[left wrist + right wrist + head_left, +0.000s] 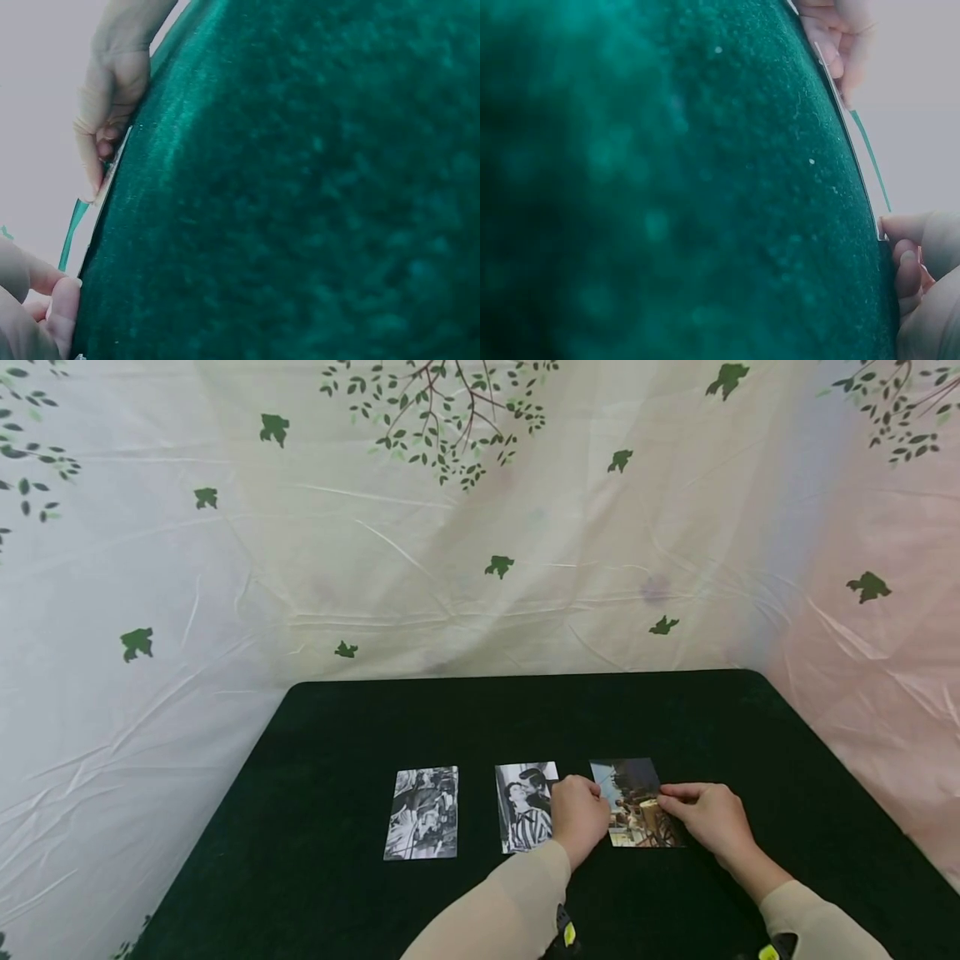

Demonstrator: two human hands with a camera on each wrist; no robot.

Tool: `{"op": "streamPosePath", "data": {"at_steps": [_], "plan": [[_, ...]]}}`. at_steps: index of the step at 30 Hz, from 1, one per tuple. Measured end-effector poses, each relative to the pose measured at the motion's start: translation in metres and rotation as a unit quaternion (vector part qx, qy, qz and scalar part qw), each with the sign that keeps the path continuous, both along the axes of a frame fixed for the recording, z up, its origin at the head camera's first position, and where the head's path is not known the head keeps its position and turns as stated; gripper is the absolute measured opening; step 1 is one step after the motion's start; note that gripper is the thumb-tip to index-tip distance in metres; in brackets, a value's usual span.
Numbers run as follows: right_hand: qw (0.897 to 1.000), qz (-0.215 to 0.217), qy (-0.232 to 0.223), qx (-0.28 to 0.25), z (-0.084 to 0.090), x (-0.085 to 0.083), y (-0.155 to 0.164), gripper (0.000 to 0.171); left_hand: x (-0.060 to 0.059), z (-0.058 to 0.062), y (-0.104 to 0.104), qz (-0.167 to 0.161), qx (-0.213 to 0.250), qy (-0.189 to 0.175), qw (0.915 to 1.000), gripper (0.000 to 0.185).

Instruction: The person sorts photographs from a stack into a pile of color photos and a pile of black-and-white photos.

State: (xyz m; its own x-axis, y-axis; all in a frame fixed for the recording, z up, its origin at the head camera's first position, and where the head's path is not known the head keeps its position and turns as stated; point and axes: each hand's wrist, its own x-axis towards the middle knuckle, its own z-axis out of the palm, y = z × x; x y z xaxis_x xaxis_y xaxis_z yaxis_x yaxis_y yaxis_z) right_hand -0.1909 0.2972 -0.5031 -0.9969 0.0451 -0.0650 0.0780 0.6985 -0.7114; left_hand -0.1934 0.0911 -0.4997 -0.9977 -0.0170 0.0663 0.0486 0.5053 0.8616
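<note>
A colour photo card (636,802) lies at the right of a row on the dark green cloth, between my two hands. My left hand (581,814) pinches its left edge, fingers curled, and hides part of the middle black-and-white photo card (527,806). On the opposite edge, my right hand (708,818) pinches the colour card between thumb and fingers. The left wrist view catches the card edge-on, a thin strip with thumb and finger (64,296) at its near end. The right wrist view shows the right fingertips (896,225) at the card's near corner.
Another black-and-white photo card (422,812) lies at the left end of the row. Dark green cloth covers the table (315,760). Behind and around it hangs a pale curtain (420,585) printed with leaves and branches.
</note>
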Motion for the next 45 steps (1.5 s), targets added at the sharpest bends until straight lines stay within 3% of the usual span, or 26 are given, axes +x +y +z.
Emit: {"op": "streamPosePath", "data": {"at_steps": [6, 10, 14, 18, 23, 28, 36, 45], "plan": [[1.000, 0.004, 0.004, 0.001, -0.002, 0.001, 0.003, 0.037, 0.003, 0.004, -0.003, -0.003, 0.009, 0.002, 1.0000, 0.010], [1.000, 0.001, 0.014, -0.016, -0.003, 0.002, 0.005, 0.039, 0.008, 0.015, -0.011, -0.004, 0.072, 0.003, 0.9974, 0.013], [0.999, -0.004, 0.028, -0.040, -0.001, 0.004, 0.008, 0.043, 0.014, 0.031, -0.035, -0.006, 0.159, -0.016, 0.9871, 0.011], [0.998, -0.008, 0.055, -0.037, 0.009, 0.009, 0.003, 0.045, 0.020, 0.046, -0.074, 0.001, 0.192, -0.040, 0.9806, 0.011], [0.995, 0.039, 0.091, -0.003, 0.025, 0.017, -0.023, 0.041, 0.025, 0.047, -0.118, 0.018, 0.189, -0.045, 0.9809, 0.018], [0.993, 0.091, 0.065, 0.032, 0.036, 0.023, -0.073, 0.040, 0.030, 0.039, -0.143, 0.029, 0.167, -0.036, 0.9849, 0.025], [0.991, 0.119, 0.041, 0.049, 0.035, 0.020, -0.139, 0.046, 0.031, 0.031, -0.153, 0.030, 0.121, -0.027, 0.9918, 0.023], [0.992, 0.095, 0.011, 0.088, 0.027, 0.018, -0.151, 0.059, 0.037, 0.029, -0.152, 0.008, 0.038, -0.056, 0.9976, 0.026]]}}
